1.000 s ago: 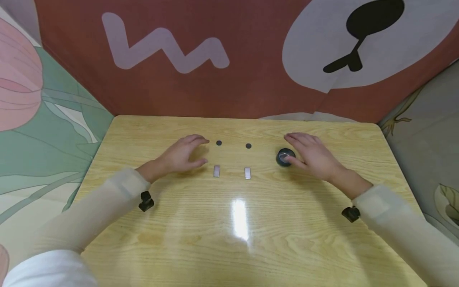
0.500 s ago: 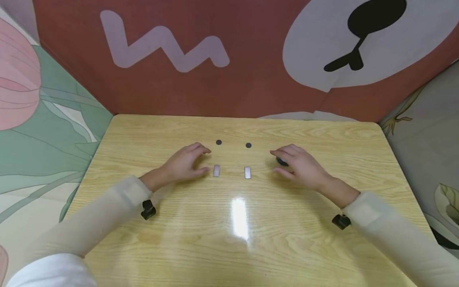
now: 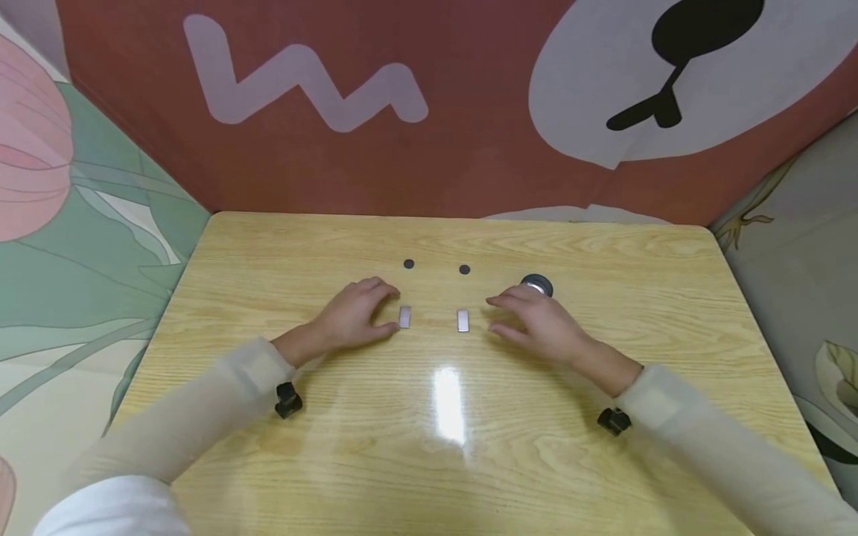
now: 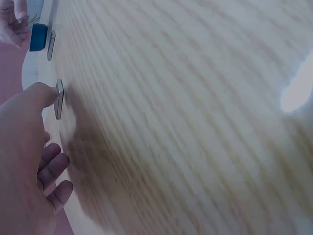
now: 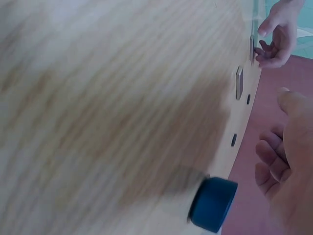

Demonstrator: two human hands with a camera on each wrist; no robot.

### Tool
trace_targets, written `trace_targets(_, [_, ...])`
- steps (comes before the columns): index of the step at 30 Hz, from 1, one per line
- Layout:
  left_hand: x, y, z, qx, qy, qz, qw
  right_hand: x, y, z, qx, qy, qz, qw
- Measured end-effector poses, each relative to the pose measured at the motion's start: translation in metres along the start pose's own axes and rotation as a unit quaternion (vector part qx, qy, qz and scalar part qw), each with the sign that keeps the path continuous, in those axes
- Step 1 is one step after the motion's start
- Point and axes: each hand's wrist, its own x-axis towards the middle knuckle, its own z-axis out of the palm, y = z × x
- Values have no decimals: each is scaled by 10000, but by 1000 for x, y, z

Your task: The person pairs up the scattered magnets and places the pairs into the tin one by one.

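Note:
My left hand (image 3: 351,316) is beside the left of two small silvery rectangular plates (image 3: 405,317), thumb and fingers spread apart. In the left wrist view its thumb tip overlaps that plate's (image 4: 59,100) edge. My right hand (image 3: 544,327) hovers just right of the other silvery plate (image 3: 463,321), fingers loosely bent with a gap to the thumb and nothing between them. Partly behind its knuckles stands a dark round object (image 3: 544,281) with a shiny top. The right wrist view shows it as a short dark-teal cylinder (image 5: 214,204).
Two small black discs (image 3: 409,263) lie behind the plates, one behind each. The wood-grain table (image 3: 375,447) has rounded back corners and meets a red-brown printed backdrop (image 3: 469,164). A bright light reflection shows near the table's middle.
My right hand has moved left and toward me, past the round object, to near the right plate. The left hand has moved slightly right and nearer, up to the left plate. The plates stay put.

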Motion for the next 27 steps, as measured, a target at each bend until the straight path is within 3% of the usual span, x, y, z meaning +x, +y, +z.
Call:
trace_targets(14, [2, 5, 8, 32, 145, 54, 9999, 7, -10, 24, 75, -303, 644, 9974])
trace_targets(27, [7, 6, 13, 0, 204, 219, 9996, 16, -12, 38, 83, -295, 729, 9969])
